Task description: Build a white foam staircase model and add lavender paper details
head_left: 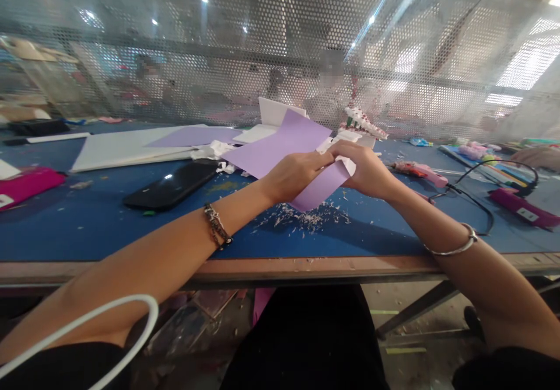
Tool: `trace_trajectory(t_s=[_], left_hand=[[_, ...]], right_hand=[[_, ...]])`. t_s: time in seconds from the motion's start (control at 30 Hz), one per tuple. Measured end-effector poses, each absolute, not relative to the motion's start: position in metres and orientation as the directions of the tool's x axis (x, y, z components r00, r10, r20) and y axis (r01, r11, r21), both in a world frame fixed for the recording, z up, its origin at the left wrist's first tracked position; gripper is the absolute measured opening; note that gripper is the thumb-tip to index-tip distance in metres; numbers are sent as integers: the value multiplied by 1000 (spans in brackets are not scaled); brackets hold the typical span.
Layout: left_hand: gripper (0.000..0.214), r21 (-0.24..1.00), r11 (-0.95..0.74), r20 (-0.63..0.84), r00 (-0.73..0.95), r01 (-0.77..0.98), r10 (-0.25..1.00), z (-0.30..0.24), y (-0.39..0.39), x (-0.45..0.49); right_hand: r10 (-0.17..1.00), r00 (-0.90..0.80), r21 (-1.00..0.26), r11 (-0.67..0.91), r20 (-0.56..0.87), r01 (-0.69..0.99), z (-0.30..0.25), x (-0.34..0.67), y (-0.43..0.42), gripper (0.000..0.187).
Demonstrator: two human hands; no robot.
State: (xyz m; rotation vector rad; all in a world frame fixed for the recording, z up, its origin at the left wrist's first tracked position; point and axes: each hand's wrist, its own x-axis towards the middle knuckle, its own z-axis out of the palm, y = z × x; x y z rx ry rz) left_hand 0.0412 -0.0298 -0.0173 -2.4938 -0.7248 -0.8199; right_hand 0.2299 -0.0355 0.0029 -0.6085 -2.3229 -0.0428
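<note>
A lilac sheet (280, 145) with a white underside is held above the blue table (87, 226), bent in the middle. My left hand (294, 175) grips it from the left, fingers closed on the fold. My right hand (366, 171) pinches the same sheet from the right, where a white corner shows. White scraps (306, 219) lie scattered on the table just below both hands.
A black phone (171, 185) lies left of my hands. White and lilac boards (131, 148) rest behind it. A pink glue gun (415, 171) and black cable (479, 203) sit to the right, pink items (26, 185) at far left. A perforated screen (280, 57) closes the back.
</note>
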Motion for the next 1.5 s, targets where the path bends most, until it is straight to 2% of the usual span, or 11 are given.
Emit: trace_trajectory(t_s=[0.1, 0.27, 0.37, 0.47, 0.57, 0.73, 0.93, 1.1, 1.23, 1.43, 1.5], left_hand=[[26, -163, -756, 687, 623, 634, 374, -21, -33, 44], [41, -441, -706, 711, 696, 554, 102, -21, -33, 46], [32, -519, -663, 685, 726, 539, 55, -19, -34, 47], [31, -468, -677, 689, 714, 568, 122, -20, -33, 44], [31, -395, -738, 678, 716, 547, 167, -20, -34, 41], [26, -358, -803, 762, 646, 477, 43, -20, -39, 42], [33, -195, -820, 893, 443, 538, 78, -19, -30, 40], [44, -96, -829, 868, 454, 551, 201, -11, -15, 30], [38, -13, -870, 843, 473, 493, 256, -8, -17, 27], [37, 455, -793, 660, 444, 406, 606, -8, -20, 28], [38, 576, -742, 621, 407, 343, 670, -7, -18, 26]], right_hand=[[405, -626, -149, 895, 667, 420, 3, 227, -39, 21], [378, -638, -172, 916, 671, 362, 3, 227, -40, 21], [364, -645, -170, 924, 672, 344, 1, 225, -39, 20], [371, -632, -204, 924, 680, 322, -3, 223, -38, 20], [425, -592, -327, 905, 685, 271, -5, 223, -36, 24], [503, -529, -501, 850, 684, 161, -5, 224, -34, 29], [521, -442, -476, 852, 731, 218, 0, 230, -32, 33], [506, -388, -382, 854, 771, 354, 8, 241, -28, 34], [506, -396, -354, 847, 766, 398, 8, 245, -24, 35], [497, -422, -326, 849, 758, 415, 9, 247, -24, 34], [497, -426, -314, 847, 756, 430, 10, 248, -24, 35]])
